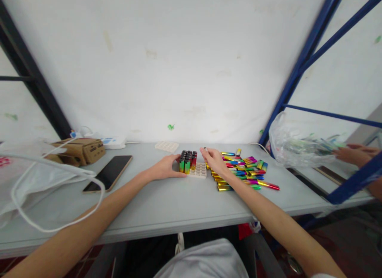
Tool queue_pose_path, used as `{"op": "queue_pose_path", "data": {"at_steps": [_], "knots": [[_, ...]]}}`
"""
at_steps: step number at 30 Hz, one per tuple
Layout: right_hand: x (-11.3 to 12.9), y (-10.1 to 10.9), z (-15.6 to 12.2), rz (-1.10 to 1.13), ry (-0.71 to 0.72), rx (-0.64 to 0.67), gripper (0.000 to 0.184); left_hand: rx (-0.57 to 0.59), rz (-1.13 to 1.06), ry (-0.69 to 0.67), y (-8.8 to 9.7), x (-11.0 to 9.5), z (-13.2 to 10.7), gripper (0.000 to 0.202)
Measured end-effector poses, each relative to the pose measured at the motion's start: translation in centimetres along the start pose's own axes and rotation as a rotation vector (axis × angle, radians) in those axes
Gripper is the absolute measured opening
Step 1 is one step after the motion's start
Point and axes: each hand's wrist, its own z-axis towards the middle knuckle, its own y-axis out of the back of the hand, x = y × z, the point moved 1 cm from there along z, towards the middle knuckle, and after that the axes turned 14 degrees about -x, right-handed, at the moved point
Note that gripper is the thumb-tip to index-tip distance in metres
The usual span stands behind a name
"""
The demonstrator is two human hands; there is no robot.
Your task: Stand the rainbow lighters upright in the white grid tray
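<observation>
Several lighters with black tops and shiny green, gold and red bodies stand upright in the left part of a white tray with rows of pockets. My left hand grips the tray's left end, thumb along the front and fingers behind the lighters. Above the tray's right side, my right hand is closed in a pinch on a lighter, of which only a small dark end shows between the fingertips. Beside it lies a heap of loose metallic lighters, partly covered by my right hand and wrist.
A second white tray lies by the wall. To the left are a phone, a cardboard box, a white cable and plastic bags. A blue frame post stands right; beyond it another person's hands work at a clear bag.
</observation>
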Motion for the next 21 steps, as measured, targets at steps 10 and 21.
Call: {"op": "queue_pose_path", "data": {"at_steps": [10, 21], "knots": [[-0.5, -0.3, 0.0, -0.172, 0.074, -0.099, 0.044, -0.001, 0.016, 0.010, -0.1, 0.0, 0.0, 0.073], [1.6, 0.8, -0.2, -0.306, 0.499, 0.047, 0.041, -0.003, -0.003, -0.001, -0.1, 0.0, 0.0, 0.074]]}}
